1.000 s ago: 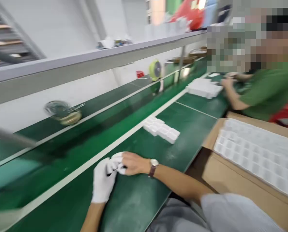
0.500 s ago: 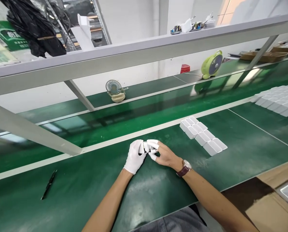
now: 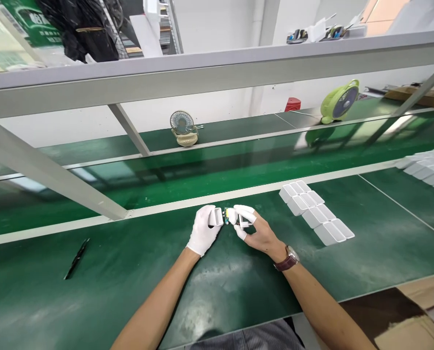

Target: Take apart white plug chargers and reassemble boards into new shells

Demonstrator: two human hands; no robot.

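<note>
My left hand [image 3: 202, 231], in a white glove, is closed round a white plastic casing [image 3: 216, 217] whose open end faces right. My right hand [image 3: 256, 229], with white covers on its fingertips and a watch at the wrist, pinches a white plug part. From that part a small circuit board [image 3: 227, 215] with a yellow component sticks out towards the casing. A narrow gap separates board and casing. Both hands are above the green table [image 3: 217, 291]. To their right, white open casings [image 3: 317, 214] stand together in a stepped block.
A black pen [image 3: 77, 258] lies at the left. More white casings [image 3: 430, 165] stand at the far right. A slanted metal post [image 3: 56, 170] and a raised shelf [image 3: 202, 78] cross beyond the hands. Further back are two small fans [image 3: 182, 127]; a cardboard box [image 3: 409, 333] is at the lower right.
My hands have moved apart a little. The circuit board and the casing's open end now show between them, where before they were mostly hidden. The camera view has also shifted.
</note>
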